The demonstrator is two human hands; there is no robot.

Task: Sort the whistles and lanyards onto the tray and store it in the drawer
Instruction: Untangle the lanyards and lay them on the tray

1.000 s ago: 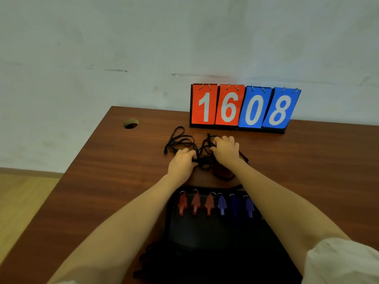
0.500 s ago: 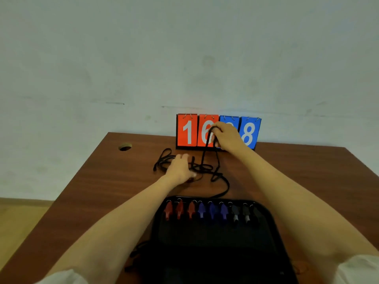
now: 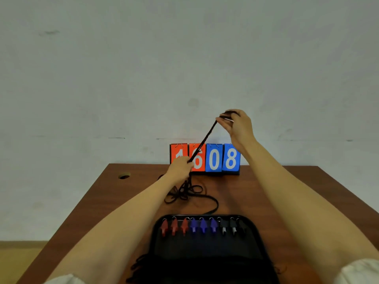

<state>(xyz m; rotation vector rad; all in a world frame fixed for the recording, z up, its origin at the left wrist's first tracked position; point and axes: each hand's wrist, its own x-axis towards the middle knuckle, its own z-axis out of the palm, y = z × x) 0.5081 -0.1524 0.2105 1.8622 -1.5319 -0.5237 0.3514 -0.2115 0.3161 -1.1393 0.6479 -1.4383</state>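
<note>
Right hand (image 3: 235,124) raised, pinching black lanyard (image 3: 203,141) taut, left hand (image 3: 180,167) gripping its lower length above tangled lanyards (image 3: 184,191) on wooden desk (image 3: 287,191)

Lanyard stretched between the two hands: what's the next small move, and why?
Probably raise the right hand higher while the left hand holds its grip, to slide that lanyard free. It runs taut between them, yet its lower part runs into the tangle of cords on the table.
</note>
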